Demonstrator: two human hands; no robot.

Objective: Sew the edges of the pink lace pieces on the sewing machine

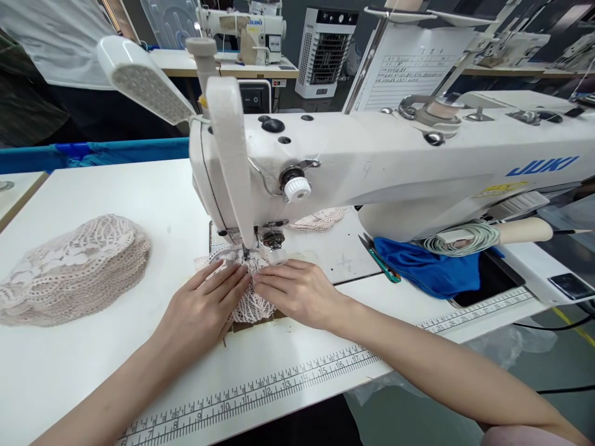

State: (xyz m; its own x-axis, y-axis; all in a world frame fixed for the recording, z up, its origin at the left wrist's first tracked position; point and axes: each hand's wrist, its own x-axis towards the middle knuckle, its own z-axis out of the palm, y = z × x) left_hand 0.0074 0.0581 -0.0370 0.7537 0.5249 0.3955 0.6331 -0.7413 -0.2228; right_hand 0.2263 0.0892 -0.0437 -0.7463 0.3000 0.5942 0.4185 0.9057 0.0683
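Note:
A pale pink lace piece (252,305) lies on the sewing machine's bed, partly under the presser foot (246,251). My left hand (204,303) rests flat on the lace's left side, its fingers stretched toward the needle area. From the right, my right hand (297,291) lies on the lace with fingers extended, their tips close to those of my left hand. Both hands press the lace down from above, and neither grips it. Above them stands the white sewing machine (334,155). The fingers hide part of the lace.
A stack of lace pieces (79,272) sits on the left of the table. More lace (320,218) lies behind the needle. To the right are thread snips (381,260), blue cloth (427,269) and a phone (499,279). A printed ruler (260,393) runs along the front edge.

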